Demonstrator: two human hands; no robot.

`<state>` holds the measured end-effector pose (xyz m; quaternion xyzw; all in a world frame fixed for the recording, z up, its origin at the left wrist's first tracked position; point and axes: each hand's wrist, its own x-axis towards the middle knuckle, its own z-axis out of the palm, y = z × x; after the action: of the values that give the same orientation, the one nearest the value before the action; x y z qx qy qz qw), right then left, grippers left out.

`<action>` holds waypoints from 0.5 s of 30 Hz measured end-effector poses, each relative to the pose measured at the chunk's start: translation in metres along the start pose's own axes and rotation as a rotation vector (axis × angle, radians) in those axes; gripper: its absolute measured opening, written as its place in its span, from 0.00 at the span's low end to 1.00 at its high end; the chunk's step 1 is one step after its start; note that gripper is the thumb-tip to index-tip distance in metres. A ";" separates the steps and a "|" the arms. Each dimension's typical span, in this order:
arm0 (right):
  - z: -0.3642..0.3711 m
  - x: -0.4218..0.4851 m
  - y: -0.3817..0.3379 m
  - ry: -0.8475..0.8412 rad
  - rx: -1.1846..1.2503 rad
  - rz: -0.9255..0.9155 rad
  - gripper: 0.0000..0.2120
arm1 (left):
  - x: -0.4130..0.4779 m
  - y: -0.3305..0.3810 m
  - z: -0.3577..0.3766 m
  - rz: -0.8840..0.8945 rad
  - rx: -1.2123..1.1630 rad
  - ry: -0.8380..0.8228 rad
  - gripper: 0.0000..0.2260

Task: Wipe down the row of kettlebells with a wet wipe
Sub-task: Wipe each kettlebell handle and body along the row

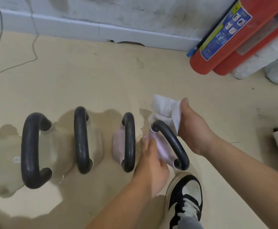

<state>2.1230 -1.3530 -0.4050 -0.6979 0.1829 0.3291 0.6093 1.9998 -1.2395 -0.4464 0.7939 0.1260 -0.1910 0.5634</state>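
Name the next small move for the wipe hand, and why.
Probably slide the right hand and wet wipe along the handle of the rightmost kettlebell: the wipe sits bunched at the handle's far end, while the left hand grips that kettlebell.

Four kettlebells are set in a row on the floor (pixel 102 80), each with a black loop handle. The first kettlebell (pixel 30 151) and second kettlebell (pixel 81 141), counted from the left, are beige-bodied. The third kettlebell (pixel 129 142) and fourth kettlebell (pixel 169 141) are pale pink. The fourth is turned at an angle to the others and is gripped at its body by the left hand (pixel 151 164). The wet wipe (pixel 165 107), white and crumpled, is pinched in the right hand (pixel 194 129) against the far end of that handle.
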 end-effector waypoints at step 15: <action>0.051 0.015 -0.031 -0.091 -1.098 -0.078 0.04 | 0.003 -0.013 0.007 -0.061 -0.135 0.048 0.27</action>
<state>2.1418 -1.2955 -0.3946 -0.9045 -0.0680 0.3831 0.1748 1.9959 -1.2419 -0.4610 0.7541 0.1764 -0.1799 0.6065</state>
